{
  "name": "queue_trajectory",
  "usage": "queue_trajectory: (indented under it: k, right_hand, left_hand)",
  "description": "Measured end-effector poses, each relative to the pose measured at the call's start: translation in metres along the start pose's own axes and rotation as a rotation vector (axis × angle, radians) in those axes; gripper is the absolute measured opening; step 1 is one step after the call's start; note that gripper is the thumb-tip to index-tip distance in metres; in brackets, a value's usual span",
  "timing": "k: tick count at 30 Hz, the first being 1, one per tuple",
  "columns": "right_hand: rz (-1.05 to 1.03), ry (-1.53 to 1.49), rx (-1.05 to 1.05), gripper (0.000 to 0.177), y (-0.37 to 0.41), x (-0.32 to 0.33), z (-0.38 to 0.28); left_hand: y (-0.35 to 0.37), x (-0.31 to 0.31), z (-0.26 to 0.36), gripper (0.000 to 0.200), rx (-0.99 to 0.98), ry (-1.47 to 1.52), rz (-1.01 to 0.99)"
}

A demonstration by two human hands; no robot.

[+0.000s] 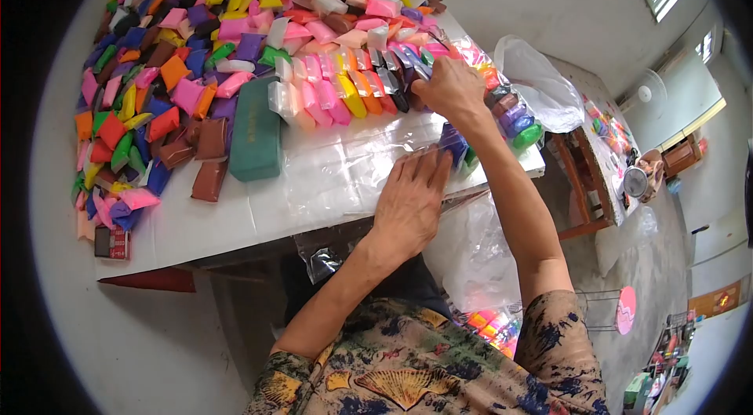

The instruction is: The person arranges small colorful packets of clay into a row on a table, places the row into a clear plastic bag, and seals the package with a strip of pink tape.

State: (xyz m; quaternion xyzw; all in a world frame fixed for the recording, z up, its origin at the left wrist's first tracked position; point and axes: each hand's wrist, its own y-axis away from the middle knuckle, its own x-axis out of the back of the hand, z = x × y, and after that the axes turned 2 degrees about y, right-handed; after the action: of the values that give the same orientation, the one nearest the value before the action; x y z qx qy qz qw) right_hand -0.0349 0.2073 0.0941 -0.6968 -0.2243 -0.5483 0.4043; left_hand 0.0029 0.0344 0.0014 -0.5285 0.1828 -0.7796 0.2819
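Note:
My left hand (412, 194) lies flat near the table's front edge, fingers stretched over clear plastic film (337, 160). A dark blue packet (453, 140) sits right by its fingertips. My right hand (453, 89) is closed at the right end of a row of small wrapped packets (351, 93), running from peach and pink through yellow, orange and red to black. Whatever its fingers grip is hidden. At the row's left end stands a dark green block (257, 129). More colored packets (514, 117) are lined up past my right wrist.
A large heap of loose colored packets (235, 23) covers the back and left of the white table (259, 215). A small red and black box (112, 243) is at the left corner. A clear plastic bag (537, 85) bulges at the right edge, before another table (584, 172).

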Motion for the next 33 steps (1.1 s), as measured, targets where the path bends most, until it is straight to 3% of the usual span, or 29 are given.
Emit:
queue_trajectory:
  k: [3,6,8,13,21,33]
  right_hand:
    - [0.031,-0.073,-0.105,0.038,0.021,0.034,0.000]
    - [0.340,-0.180,-0.102,0.046,0.064,0.063,0.014]
    - [0.474,-0.434,-0.089,0.028,0.101,0.071,0.020]
    - [0.563,-0.703,-0.205,0.026,0.174,0.057,0.015]
    - [0.509,-0.591,-0.081,0.030,0.195,0.015,-0.003]
    - [0.622,-0.188,-0.108,0.038,0.186,-0.020,-0.010]
  left_hand:
    - [-0.001,0.000,-0.001,0.060,-0.021,0.001,0.024]
    - [-0.002,0.004,0.000,0.062,0.038,0.158,0.062]
    - [-0.002,0.005,0.001,0.066,0.055,0.197,0.051]
    - [-0.001,0.002,0.003,0.066,0.039,0.248,0.090]
    - [0.005,0.009,0.009,0.052,0.186,0.118,0.236]
    - [0.009,0.007,0.003,0.037,0.346,0.320,0.401]
